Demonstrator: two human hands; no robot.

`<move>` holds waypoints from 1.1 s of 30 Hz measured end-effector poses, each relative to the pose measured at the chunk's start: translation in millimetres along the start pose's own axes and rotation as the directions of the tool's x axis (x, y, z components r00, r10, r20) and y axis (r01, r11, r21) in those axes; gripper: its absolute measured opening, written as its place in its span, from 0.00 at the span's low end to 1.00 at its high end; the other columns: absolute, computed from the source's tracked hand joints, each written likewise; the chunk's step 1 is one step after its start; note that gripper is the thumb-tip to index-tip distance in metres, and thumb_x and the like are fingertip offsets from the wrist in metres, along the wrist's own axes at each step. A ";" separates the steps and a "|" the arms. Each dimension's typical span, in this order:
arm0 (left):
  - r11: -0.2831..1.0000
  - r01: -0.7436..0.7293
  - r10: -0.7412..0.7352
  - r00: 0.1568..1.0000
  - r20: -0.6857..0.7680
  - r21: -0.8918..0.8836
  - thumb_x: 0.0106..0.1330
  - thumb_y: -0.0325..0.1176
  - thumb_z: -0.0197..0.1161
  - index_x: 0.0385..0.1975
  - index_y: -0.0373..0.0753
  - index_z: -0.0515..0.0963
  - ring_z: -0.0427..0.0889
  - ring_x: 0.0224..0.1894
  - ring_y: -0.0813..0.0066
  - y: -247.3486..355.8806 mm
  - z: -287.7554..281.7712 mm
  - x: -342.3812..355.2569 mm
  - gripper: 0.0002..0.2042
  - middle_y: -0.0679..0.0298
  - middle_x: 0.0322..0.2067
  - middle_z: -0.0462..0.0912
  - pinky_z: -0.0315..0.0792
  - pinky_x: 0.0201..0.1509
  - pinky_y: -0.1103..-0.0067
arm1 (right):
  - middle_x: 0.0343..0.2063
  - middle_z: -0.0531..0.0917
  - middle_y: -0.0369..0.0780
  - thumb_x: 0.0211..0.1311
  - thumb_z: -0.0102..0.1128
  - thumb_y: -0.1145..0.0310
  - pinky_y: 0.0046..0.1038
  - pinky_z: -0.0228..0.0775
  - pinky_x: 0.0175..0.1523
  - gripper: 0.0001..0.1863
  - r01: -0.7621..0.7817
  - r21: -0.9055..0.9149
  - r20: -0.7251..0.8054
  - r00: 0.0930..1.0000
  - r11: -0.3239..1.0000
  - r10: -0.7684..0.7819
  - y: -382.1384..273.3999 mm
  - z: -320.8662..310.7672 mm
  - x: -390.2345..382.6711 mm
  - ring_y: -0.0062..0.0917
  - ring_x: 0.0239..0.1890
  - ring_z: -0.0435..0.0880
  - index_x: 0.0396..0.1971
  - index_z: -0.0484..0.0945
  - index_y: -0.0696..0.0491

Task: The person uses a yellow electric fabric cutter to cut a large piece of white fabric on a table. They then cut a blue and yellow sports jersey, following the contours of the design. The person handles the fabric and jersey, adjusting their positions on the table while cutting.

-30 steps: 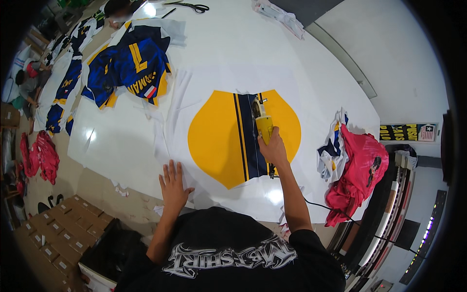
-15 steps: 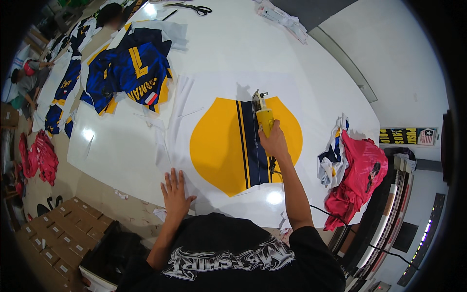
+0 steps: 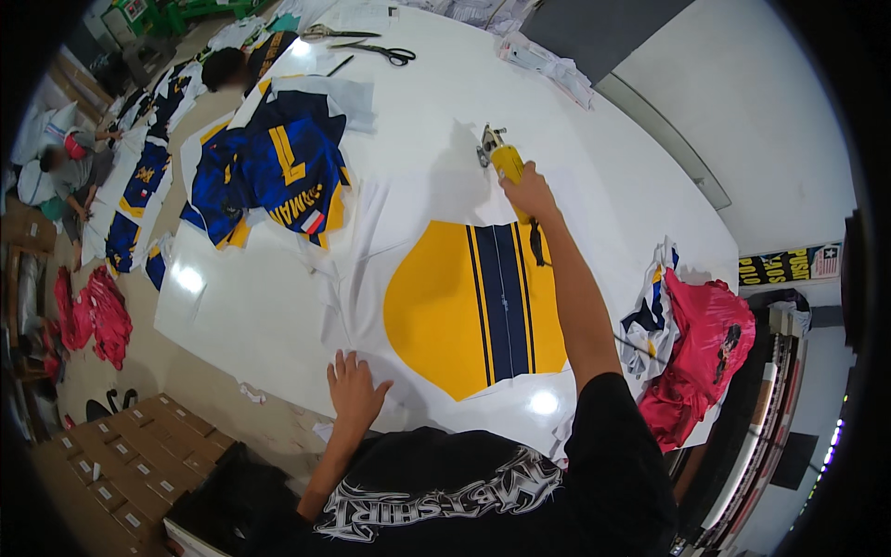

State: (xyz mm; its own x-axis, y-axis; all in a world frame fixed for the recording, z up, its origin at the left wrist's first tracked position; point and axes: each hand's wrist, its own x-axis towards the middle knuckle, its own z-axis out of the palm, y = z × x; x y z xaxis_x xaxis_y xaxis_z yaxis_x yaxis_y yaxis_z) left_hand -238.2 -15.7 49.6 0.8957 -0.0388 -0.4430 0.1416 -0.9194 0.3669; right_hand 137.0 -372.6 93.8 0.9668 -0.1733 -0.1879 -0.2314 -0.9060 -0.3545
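Note:
My right hand (image 3: 529, 193) grips a yellow electric rotary fabric cutter (image 3: 507, 160), held beyond the back edge of a yellow fabric piece (image 3: 432, 306) with a navy centre band (image 3: 509, 302) and narrow dark stripes. A thin pale line runs down the band. The piece lies on white sheets on the white table (image 3: 232, 306), its right part behind my forearm. My left hand (image 3: 355, 395) rests open on the table's front part, fingers spread, below and left of the yellow piece.
Navy-and-yellow jersey pieces (image 3: 278, 162) lie back left, scissors (image 3: 390, 54) at the back. A pink fabric bundle (image 3: 705, 353) and white cloth sit at the right edge. Co-workers (image 3: 70, 172) are at the far left. Cardboard boxes (image 3: 121, 464) stand lower left, long rolls (image 3: 742, 436) lower right.
My right hand has moved the cutter from the dark band to past the fabric's back edge. My left hand stays open; the whole view has shifted somewhat downward and right.

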 end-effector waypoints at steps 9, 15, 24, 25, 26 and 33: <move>0.960 -0.247 0.272 0.930 -0.248 0.131 0.56 0.60 0.76 0.78 0.46 0.61 0.48 0.82 0.43 29.7 -7.8 108.8 0.51 0.49 0.80 0.53 0.43 0.78 0.38 | 0.49 0.84 0.63 0.63 0.65 0.42 0.43 0.78 0.55 0.43 -0.088 0.366 -0.136 0.980 0.926 0.147 43.0 -57.8 -118.2 0.54 0.53 0.86 0.62 0.68 0.66; 0.943 0.199 -0.195 0.980 -0.045 0.265 0.61 0.60 0.71 0.79 0.39 0.56 0.46 0.81 0.35 -53.2 -41.3 47.0 0.51 0.43 0.80 0.50 0.42 0.78 0.39 | 0.41 0.84 0.46 0.67 0.67 0.59 0.31 0.79 0.41 0.29 -0.182 0.529 -0.217 0.915 0.829 0.340 189.9 -63.7 -312.6 0.28 0.38 0.85 0.58 0.70 0.63; 0.583 -0.806 0.802 0.550 -0.232 0.103 0.71 0.56 0.64 0.77 0.37 0.60 0.55 0.78 0.38 239.9 6.3 254.3 0.42 0.40 0.76 0.57 0.51 0.80 0.51 | 0.43 0.85 0.51 0.67 0.64 0.62 0.34 0.80 0.44 0.29 -0.480 0.718 -0.171 0.580 0.504 0.796 217.4 -30.1 -505.6 0.34 0.40 0.87 0.60 0.70 0.64; 0.549 -0.821 0.834 0.529 -0.156 0.154 0.72 0.58 0.60 0.79 0.42 0.58 0.52 0.80 0.40 282.8 18.2 277.0 0.41 0.46 0.78 0.54 0.48 0.80 0.47 | 0.43 0.85 0.51 0.67 0.65 0.62 0.35 0.80 0.45 0.29 -0.515 0.718 -0.136 0.556 0.469 0.820 215.1 -26.4 -515.1 0.34 0.41 0.87 0.61 0.70 0.64; 0.506 -0.840 0.862 0.502 -0.074 0.198 0.73 0.61 0.57 0.80 0.47 0.56 0.49 0.81 0.42 317.5 29.4 292.9 0.41 0.51 0.80 0.50 0.44 0.80 0.43 | 0.43 0.85 0.52 0.66 0.65 0.62 0.35 0.80 0.45 0.29 -0.553 0.715 -0.100 0.523 0.427 0.846 212.8 -21.6 -528.6 0.34 0.41 0.87 0.61 0.70 0.64; 0.725 -0.502 0.641 0.741 -0.198 0.471 0.76 0.69 0.41 0.81 0.56 0.57 0.43 0.83 0.45 292.0 42.5 376.9 0.38 0.59 0.82 0.50 0.36 0.77 0.33 | 0.44 0.85 0.54 0.65 0.68 0.59 0.39 0.79 0.48 0.31 -0.582 0.707 -0.094 0.484 0.400 0.870 176.2 17.4 -580.7 0.41 0.43 0.88 0.60 0.70 0.63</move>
State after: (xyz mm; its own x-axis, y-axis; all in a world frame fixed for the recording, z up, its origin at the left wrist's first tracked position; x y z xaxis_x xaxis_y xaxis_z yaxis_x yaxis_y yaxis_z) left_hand 122.8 -315.5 -45.1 0.8382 -0.5410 0.0684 -0.5453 -0.8319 0.1027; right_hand -467.1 -424.8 124.5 0.2770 -0.9083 -0.3135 -0.7326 0.0114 -0.6805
